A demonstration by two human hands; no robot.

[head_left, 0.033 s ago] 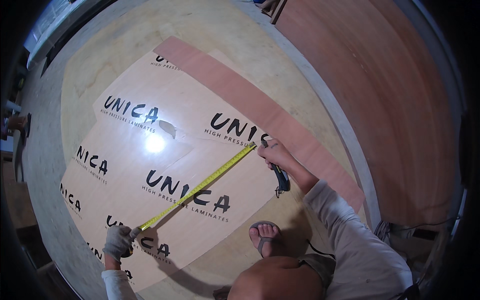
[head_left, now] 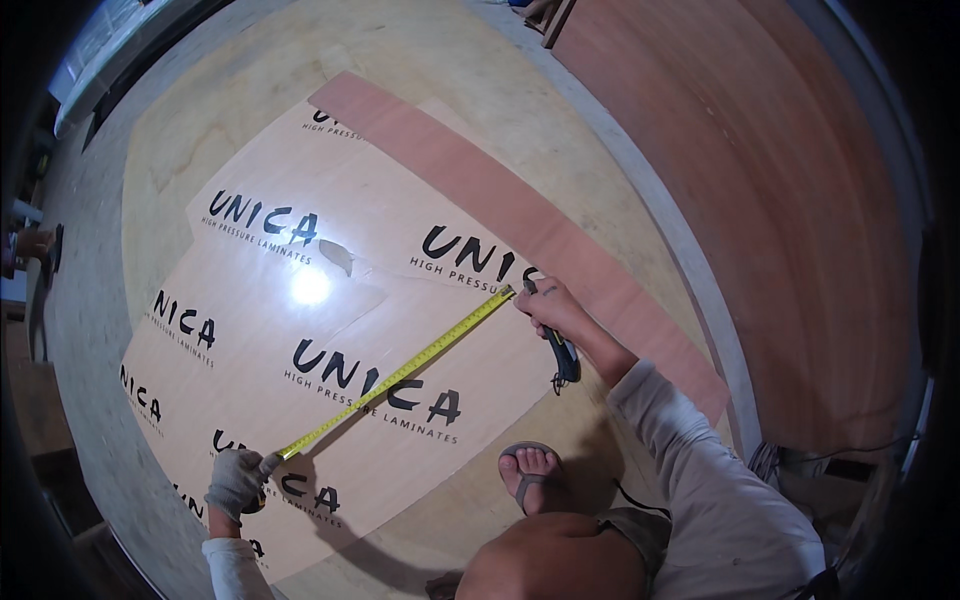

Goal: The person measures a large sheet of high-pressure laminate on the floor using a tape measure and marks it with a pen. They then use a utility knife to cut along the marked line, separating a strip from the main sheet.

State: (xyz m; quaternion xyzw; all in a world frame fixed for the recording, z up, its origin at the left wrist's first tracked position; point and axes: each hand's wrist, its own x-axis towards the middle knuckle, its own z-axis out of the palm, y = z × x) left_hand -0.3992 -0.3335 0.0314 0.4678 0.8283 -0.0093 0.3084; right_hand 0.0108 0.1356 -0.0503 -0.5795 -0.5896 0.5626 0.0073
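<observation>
A laminate sheet (head_left: 250, 345) with a pale film and dark print lies on the ground. My left hand (head_left: 236, 485), in a grey knit glove, is closed round a tape measure at the sheet's lower left; its case is mostly hidden. The yellow tape blade (head_left: 410, 370) runs out across the sheet, up and to the right. At its far end, my bare right hand (head_left: 548, 308) is closed round a utility knife (head_left: 564, 360) with a dark handle, its front end beside the tape's tip. Whether these fingers also pinch the tape I cannot tell.
A narrow reddish-brown strip (head_left: 470, 185) lies along the sheet's far right edge. Beneath is a larger tan board (head_left: 180, 140). A big brown panel (head_left: 740, 200) stands at the right. My sandalled foot (head_left: 530, 470) is near the sheet's lower right edge; cables (head_left: 765, 465) lie farther right.
</observation>
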